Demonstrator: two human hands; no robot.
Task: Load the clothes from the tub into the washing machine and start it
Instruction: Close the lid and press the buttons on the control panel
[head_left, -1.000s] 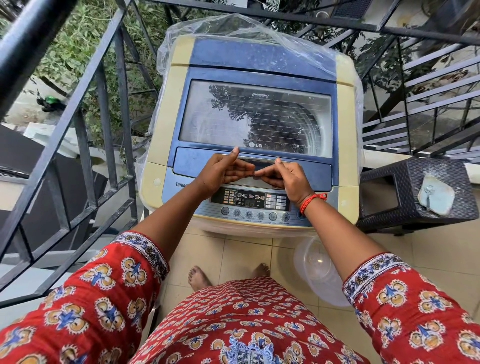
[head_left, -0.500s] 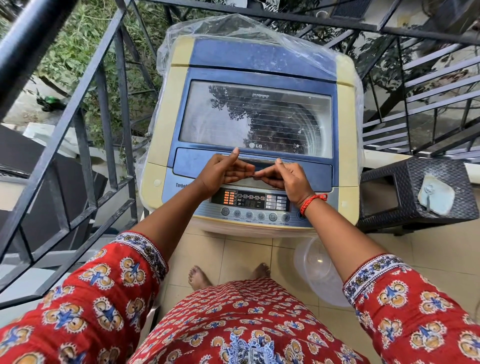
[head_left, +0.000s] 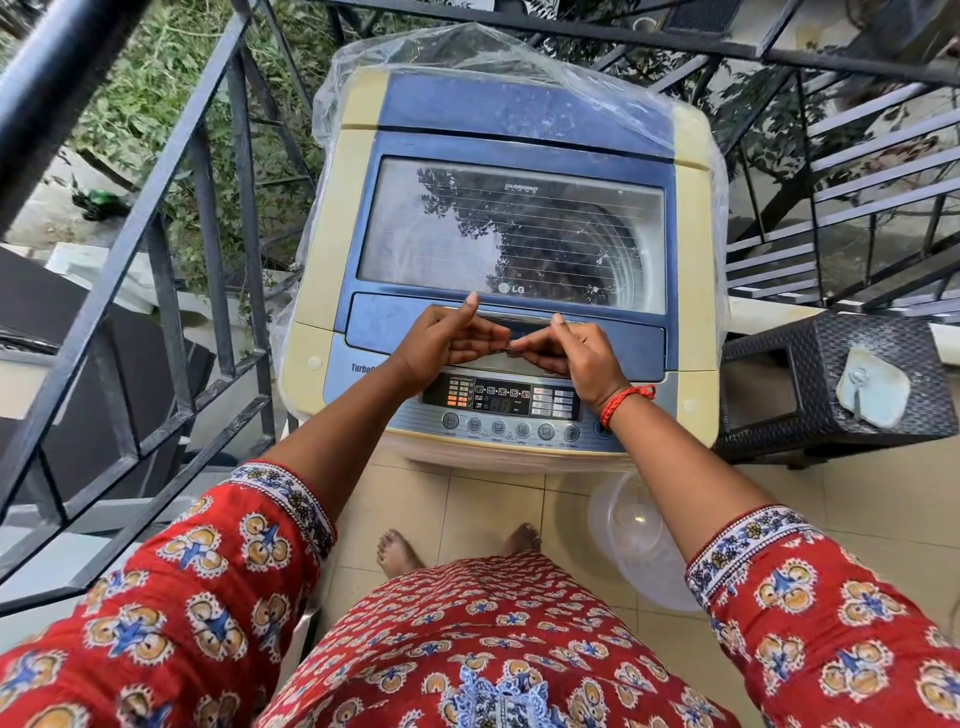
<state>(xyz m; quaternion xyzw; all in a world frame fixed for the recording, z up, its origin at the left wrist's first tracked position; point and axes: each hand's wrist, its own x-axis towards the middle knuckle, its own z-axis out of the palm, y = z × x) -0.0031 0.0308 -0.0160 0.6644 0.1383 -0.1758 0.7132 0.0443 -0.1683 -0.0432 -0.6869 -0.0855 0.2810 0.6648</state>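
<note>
**Top-loader, lid down, both hands at handle**

Head view. Washing machine (head_left: 511, 260): blue and cream, glass lid (head_left: 511, 234) closed, drum contents not discernible through reflections; clear plastic sheet (head_left: 467, 57) draped over rear. Left hand (head_left: 447, 340) and right hand (head_left: 566, 353): fingers curled narrow under the lid's front handle, fingertips touching, thumbs raised. Control panel (head_left: 501, 400) lit, just below the hands. Clear tub (head_left: 639, 540) on floor tiles by front right corner, apparently empty. Wicker stool (head_left: 810, 384) at right, bearing a pale flat item.
</note>
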